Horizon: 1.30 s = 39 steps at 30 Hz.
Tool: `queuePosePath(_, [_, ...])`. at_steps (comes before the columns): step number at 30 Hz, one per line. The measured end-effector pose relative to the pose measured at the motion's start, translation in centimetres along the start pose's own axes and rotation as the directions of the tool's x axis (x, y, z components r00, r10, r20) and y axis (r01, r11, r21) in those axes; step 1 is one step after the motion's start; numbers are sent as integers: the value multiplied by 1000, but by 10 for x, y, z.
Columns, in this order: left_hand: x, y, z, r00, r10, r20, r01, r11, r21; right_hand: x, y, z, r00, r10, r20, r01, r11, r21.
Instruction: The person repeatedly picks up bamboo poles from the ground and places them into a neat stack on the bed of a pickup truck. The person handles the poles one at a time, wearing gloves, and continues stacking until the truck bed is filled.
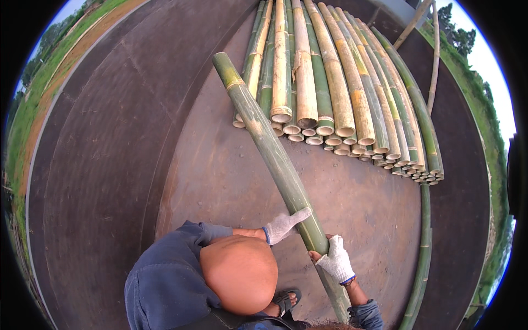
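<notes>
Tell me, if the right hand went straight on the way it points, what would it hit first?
Most likely the co-worker's gloved hand, which lies on the same pole just ahead of the right hand. Depth is hard to judge, so it might pass beside it.

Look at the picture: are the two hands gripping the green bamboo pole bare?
No, the upper hand and the lower hand on the bamboo pole each wear a white knitted glove.
</notes>
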State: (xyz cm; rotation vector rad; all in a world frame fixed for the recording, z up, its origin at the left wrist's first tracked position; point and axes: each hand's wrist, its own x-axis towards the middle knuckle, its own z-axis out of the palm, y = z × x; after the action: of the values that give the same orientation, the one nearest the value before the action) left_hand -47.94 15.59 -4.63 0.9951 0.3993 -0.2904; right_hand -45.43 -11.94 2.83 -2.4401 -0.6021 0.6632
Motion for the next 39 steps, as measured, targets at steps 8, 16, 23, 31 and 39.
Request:
queuePosePath(8, [59, 132, -58, 903, 264, -338, -260, 964, 56, -85, 43, -16, 945, 139, 297, -191, 969, 154])
queuePosePath(16, [139, 210, -64, 889, 365, -276, -339, 931, 136, -129, 53, 62, 946, 295, 131, -298, 955, 0])
queuePosePath(23, [201, 235, -18, 807, 551, -213, -375, 757, 535, -79, -6, -2, 943, 307, 130, -332, 888, 317])
queuePosePath(31, [102, 131, -7, 838, 544, -35, -492, 782, 383, 81, -41, -51, 927, 369, 71, -341, 747, 570])
queuePosePath(39, [4, 5, 28, 767, -239, 595, 209, 971, 121, 204, -65, -68, 978, 20, -208, 110, 795, 596])
